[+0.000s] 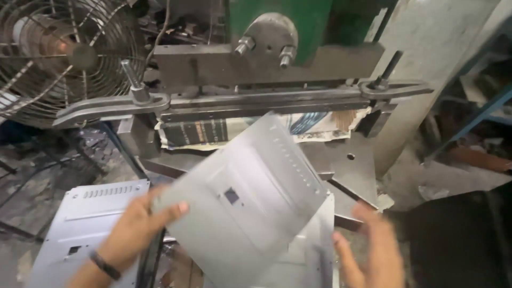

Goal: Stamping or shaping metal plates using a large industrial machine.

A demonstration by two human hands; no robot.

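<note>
From the head camera, the left hand [140,226] gripped the lower left edge of a grey metal sheet [250,197], thumb lying on top of the panel and fingers curled beneath it, a dark band around the wrist. The sheet was tilted, its far corner pointing up toward the press, and it carried a small square cutout [231,196] near its middle and a row of fine slots [295,160] along its right side. The right hand [373,250] hung open just beside the sheet's lower right corner, fingers spread and slightly blurred; whether a fingertip touched the edge could not be told. Under the held sheet lay another similar panel [314,250], only partly showing at the lower right. To the left, a second stack of matching sheets [80,229] rested flat, with its own row of slots near the top edge and a small cutout lower down. Behind the held sheet stood a heavy press machine [266,64], dark steel with a green upper body, two bolts on a round boss, and a long horizontal bar [234,101] running across its front. Folded printed paper [224,130] was wedged beneath that bar, just behind the sheet's upper corner. A flat steel bed plate [349,168] with a single hole lay to the right of the sheet. At the upper left a wire-guarded fan [64,53] stood well apart from both hands.
</note>
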